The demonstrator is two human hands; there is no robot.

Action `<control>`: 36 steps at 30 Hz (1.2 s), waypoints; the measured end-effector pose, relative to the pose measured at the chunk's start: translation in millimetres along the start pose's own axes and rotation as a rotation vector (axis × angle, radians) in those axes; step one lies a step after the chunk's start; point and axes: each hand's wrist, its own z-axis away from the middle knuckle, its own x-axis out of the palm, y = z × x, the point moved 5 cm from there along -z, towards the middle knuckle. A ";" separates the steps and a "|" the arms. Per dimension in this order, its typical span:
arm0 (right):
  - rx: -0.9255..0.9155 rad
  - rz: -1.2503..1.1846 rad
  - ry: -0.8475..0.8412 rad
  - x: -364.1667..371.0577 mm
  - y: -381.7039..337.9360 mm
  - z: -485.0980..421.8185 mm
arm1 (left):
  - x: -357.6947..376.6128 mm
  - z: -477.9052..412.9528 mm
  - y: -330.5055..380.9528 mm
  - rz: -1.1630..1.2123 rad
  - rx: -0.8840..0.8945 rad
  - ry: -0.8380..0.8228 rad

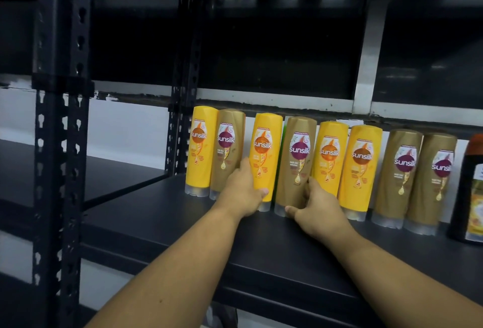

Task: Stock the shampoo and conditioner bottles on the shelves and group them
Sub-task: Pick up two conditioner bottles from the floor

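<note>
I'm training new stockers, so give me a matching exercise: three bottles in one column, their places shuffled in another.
1. yellow plastic bottle, third from left
2. gold-brown plastic bottle, fourth from left
3. dark plastic bottle, brown cap

A. far right of the black shelf board
B. held in the left grip
C. held in the right grip

Pairs: 1-B, 2-C, 3-A

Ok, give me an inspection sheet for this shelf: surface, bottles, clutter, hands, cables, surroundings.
Surface: matte black shelf board, bottles along its back.
Job's things: row of yellow and gold plastic Sunsilk bottles, cap-down, colours mixed, not grouped.
Clutter: dark bottle with brown cap at right edge, partly cut off.
Hands: left hand grips the third, yellow bottle; right hand grips the gold bottle beside it.
Cables: nothing seen.
Surroundings: black slotted steel uprights, white wall behind.
</note>
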 end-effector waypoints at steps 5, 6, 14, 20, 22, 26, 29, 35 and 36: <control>0.003 0.132 0.030 1.6 1.4 -3.7 | 0.6 -1.2 -4.6 -0.056 -0.028 0.008; 0.006 0.163 0.030 2.2 1.3 -3.9 | 0.6 -1.3 -4.5 -0.059 -0.031 0.008; 0.025 0.310 0.023 6.5 6.1 -8.7 | 2.5 -3.9 -4.7 -0.139 -0.033 -0.037; -0.004 0.472 0.043 6.4 3.6 -7.7 | 4.1 -6.6 -8.8 -0.179 -0.058 -0.004; -0.016 0.507 0.042 6.0 1.1 -5.3 | 3.9 -6.9 -10.5 -0.184 -0.067 0.006; -0.040 0.588 0.022 2.4 -6.0 0.8 | -1.2 -4.9 -10.7 -0.213 -0.075 0.059; -0.073 0.662 0.007 0.7 -13.4 7.1 | -7.5 4.8 -6.9 -0.284 -0.054 0.076; -0.156 0.759 -0.033 -5.2 -26.7 18.1 | -15.9 42.3 6.7 -0.557 0.108 -0.126; -0.178 0.756 -0.060 -4.3 -28.6 19.6 | -16.7 49.0 6.4 -0.552 0.112 -0.181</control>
